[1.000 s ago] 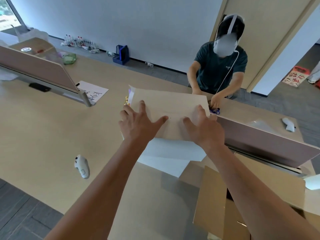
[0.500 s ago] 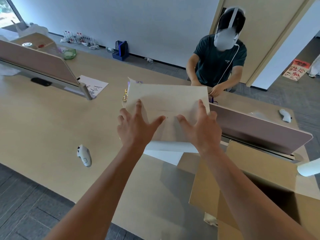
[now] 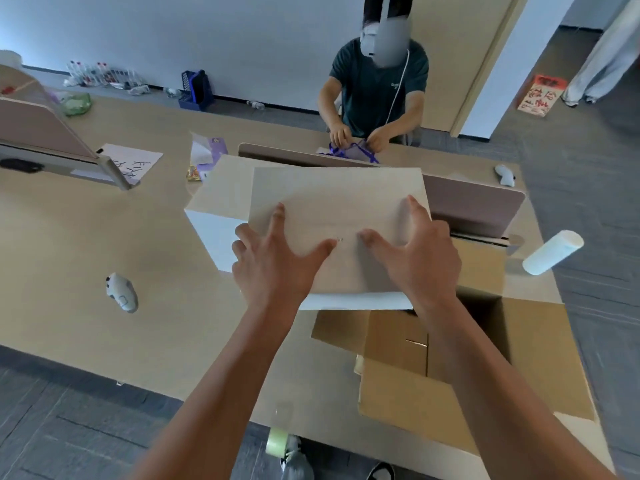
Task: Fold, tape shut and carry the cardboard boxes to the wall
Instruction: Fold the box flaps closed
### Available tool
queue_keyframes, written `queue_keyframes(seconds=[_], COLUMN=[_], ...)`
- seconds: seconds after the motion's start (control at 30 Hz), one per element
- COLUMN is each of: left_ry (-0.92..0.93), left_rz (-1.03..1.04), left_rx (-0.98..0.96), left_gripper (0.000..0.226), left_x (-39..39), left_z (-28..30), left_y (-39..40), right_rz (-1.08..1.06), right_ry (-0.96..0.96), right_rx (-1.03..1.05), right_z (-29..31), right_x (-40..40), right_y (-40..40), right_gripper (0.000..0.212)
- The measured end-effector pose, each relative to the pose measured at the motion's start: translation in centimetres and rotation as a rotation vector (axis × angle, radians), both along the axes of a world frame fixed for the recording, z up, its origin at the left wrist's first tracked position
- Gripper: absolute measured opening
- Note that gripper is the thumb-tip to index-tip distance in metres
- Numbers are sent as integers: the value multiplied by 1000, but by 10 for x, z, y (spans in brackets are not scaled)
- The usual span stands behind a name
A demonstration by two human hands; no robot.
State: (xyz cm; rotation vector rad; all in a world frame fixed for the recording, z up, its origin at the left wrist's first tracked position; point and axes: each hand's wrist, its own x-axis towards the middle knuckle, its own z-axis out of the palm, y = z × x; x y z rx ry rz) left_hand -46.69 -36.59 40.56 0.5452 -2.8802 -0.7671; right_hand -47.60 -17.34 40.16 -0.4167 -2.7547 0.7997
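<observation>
The pale, flat-topped cardboard box (image 3: 332,220) sits on the long tan worktop (image 3: 86,244), its near edge just above the mouth of the open brown cardboard box (image 3: 467,358) that stands at the worktop's near right corner; everything else I place from that pale box. Both hands lie on its top panel: the left hand (image 3: 277,265) is spread with fingers straight and thumb pointing inward, its outer fingers hanging over the panel's left edge; the right hand (image 3: 415,258) mirrors it, fingers splayed and pressing down. Neither grip closes round anything; the palms bear flat on the board, I judge to hold the folded flaps level so the seam stays shut for taping. The fold looks done, the taping not yet.

A roll of pale green tape (image 3: 277,441) shows below the worktop's near edge, nearer the person than the pale box; it would be the next thing wanted, and letting go to fetch it may let the flaps spring up.

Left of the pale box a white handheld controller (image 3: 121,292) lies on the worktop; right of it a white cylinder (image 3: 554,252) rests; beyond it a mauve desk divider (image 3: 474,206) runs, and past that a seated person in a dark green shirt (image 3: 377,84) works at something purple.
</observation>
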Motion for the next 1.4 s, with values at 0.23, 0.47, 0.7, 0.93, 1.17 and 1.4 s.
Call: queue_keyframes(seconds=[0.23,0.47,0.7,0.93,1.17,1.4], left_ry=[-71,-122,-227,-263,-304,-356], left_rz=[-169,-257,-259,-287,-325,-317], left_rx=[-3,-4,-3,31,74,85], left_gripper=[99,98,96,97,100,103], left_x=[23,35,28,27,26,26], left_z=[-10,-37,-69,-96,-106,-125], left_y=[123,188,203,200,209,210], right_rz=[-152,-226,-218,-249,-272,-260], right_ry=[-55,-151,-238,-313,-320,-353], right_rx=[-84,-175,-270,-241,-217,-222], right_z=[-16,-49,-79,-107,-117,-134], right_x=[54,83,85,77,78,80], right_y=[122,190,200,202,218,219], right_gripper=[96,97,94,93,90,91])
